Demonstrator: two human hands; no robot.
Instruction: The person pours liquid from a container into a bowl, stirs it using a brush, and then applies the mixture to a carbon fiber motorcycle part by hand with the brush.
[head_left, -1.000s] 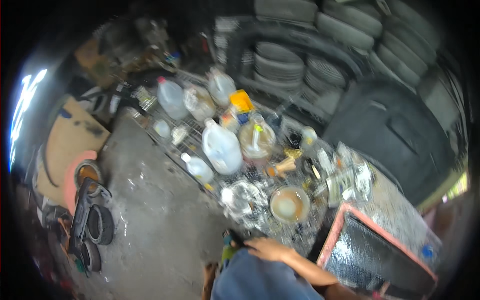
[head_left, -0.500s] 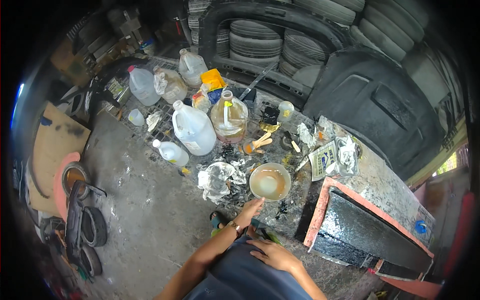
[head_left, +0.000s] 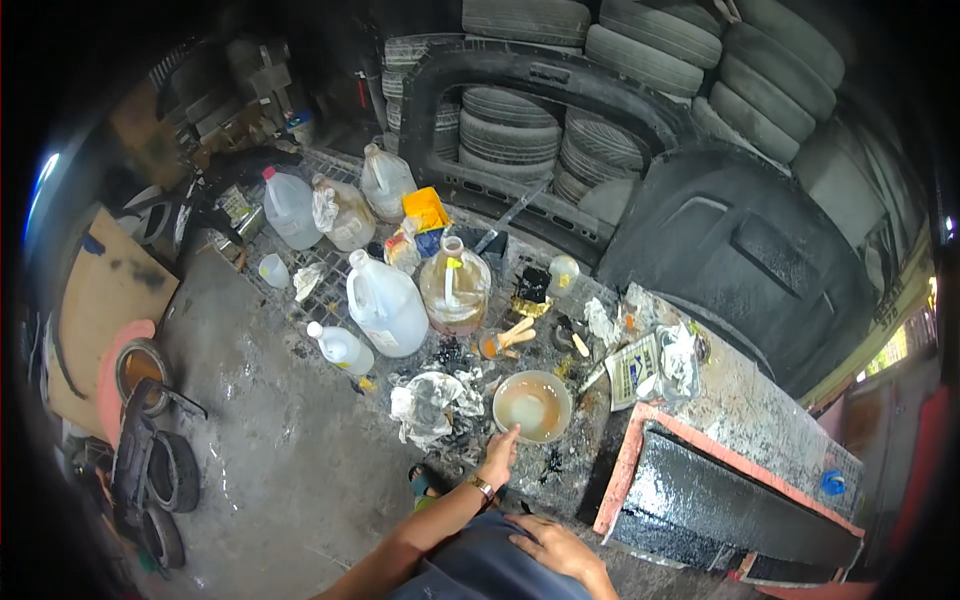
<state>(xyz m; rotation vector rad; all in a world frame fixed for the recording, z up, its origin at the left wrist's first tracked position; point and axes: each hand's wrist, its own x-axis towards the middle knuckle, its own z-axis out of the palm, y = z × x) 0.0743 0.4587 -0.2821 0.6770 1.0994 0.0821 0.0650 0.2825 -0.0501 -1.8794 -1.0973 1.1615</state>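
1. The person stands over a low, grimy worktop [head_left: 760, 420], and the left hand [head_left: 498, 455] reaches out toward the round shallow bowl of cloudy tan liquid [head_left: 532, 405].
2. That bowl sits near the front of the worktop, just right of a crumpled clear plastic sheet [head_left: 430, 405] and just in front of a clear glass jug of amber liquid [head_left: 455, 285].
3. The index finger points forward, its tip right at the bowl's near rim; the other fingers curl under. Whether the tip actually touches the rim is too fine to tell.
4. I judge this as the approach to the bowl: nothing is gripped yet.
5. Taking hold would call for opening the fingers around the rim and keeping the bowl level, since it looks fairly full.
6. The left forearm stretches straight ahead from the lower edge, a watch at the wrist.
7. The right hand [head_left: 555, 545] lies flat on the dark grey cloth at the person's lap [head_left: 470, 565], fingers loosely together, holding nothing.
8. A white translucent plastic jug [head_left: 385, 305] stands left of the glass one.
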